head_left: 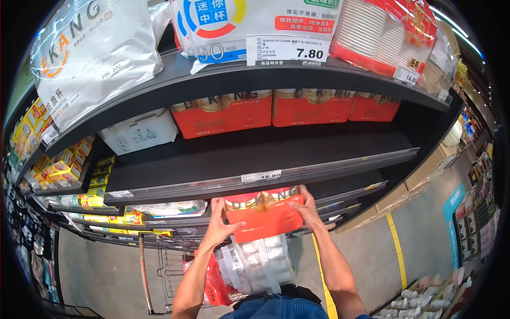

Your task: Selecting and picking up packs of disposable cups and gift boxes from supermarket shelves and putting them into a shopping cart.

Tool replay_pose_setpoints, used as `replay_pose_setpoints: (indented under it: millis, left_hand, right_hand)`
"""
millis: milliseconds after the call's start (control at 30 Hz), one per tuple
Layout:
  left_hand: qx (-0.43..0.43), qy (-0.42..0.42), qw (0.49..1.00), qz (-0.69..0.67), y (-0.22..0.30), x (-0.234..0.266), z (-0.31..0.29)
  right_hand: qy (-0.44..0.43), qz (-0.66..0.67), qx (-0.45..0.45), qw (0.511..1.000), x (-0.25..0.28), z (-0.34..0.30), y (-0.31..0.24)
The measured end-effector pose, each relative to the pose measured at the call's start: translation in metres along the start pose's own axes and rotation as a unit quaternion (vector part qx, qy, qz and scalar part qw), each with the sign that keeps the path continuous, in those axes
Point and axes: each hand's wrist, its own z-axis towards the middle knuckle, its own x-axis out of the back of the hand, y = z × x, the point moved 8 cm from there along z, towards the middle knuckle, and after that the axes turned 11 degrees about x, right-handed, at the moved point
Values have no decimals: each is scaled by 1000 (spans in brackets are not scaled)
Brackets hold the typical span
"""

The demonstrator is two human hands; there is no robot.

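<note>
A red carton [268, 224] with two rounded gold-and-red tops, perhaps paper cups, is held in front of the shelf edge. My left hand [220, 227] grips its left side, thumb across the front face. On the opposite side my right hand [308, 209] presses with its thumb on the front and its fingers behind. Below the carton, a clear-wrapped pack of white cylinders [265, 263] and a red package [215, 282] sit in a wire shopping cart [159, 266]. Similar red cartons [223, 118] stand in a row at the back of the shelf.
The dark shelf [260, 154] carries a white box [139, 132] at left. Above it, a shelf holds a large white bag [98, 58] and red-wrapped cups [382, 34]. Yellow packages [69, 159] fill the left shelves. A yellow floor line [396, 250] runs along the right.
</note>
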Motion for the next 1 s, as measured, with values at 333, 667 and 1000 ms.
replay_pose_setpoints:
  millis: [333,667,1000]
  left_hand:
    - [110,-129,984,-45,-21,-47,45]
    - [88,-120,963,-223,-54,-83,31]
    - [-19,-244,966,87,18,-189,29]
  right_hand:
    - [97,83,29,991,61,-25,3]
    - [91,5,-47,995,68,-95,21]
    - [183,67,-89,977,161,-161,39]
